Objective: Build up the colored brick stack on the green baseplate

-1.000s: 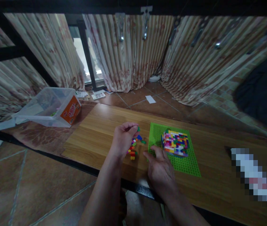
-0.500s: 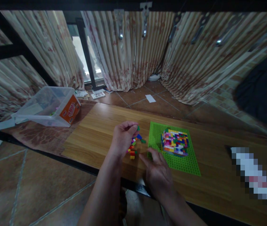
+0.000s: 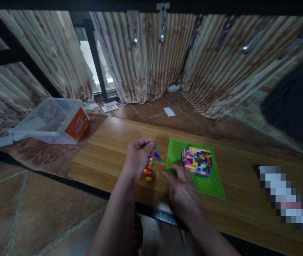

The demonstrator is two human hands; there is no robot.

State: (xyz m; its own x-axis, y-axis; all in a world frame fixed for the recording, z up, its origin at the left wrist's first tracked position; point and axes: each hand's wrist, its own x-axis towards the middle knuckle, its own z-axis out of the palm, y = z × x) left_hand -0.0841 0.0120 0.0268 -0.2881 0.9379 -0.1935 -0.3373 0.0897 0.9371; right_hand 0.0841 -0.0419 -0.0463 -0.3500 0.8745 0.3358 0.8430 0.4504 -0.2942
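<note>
My left hand (image 3: 138,156) is closed in a pinch on a small green toy brick (image 3: 155,145), above the table. Below and beside it lie several loose bricks (image 3: 148,173) in red, orange, blue, green and other colours. My right hand (image 3: 182,188) hovers by the near left edge of a green studded baseplate (image 3: 215,186), its thumb and index finger apart and nothing seen between them. On the baseplate stands a block of many-coloured bricks (image 3: 197,160), partly hidden at its near left by my right fingers.
A clear plastic bin (image 3: 44,135) with an orange label stands at the left of the wooden table (image 3: 95,153). A blurred-out object (image 3: 285,195) lies at the right. Dark fabric (image 3: 295,99) shows at the far right. Curtains hang behind; papers lie on the floor.
My right hand has shifted slightly right, away from the loose bricks and towards the brick block. My left hand keeps its pinch on the green brick. The view has moved a little.
</note>
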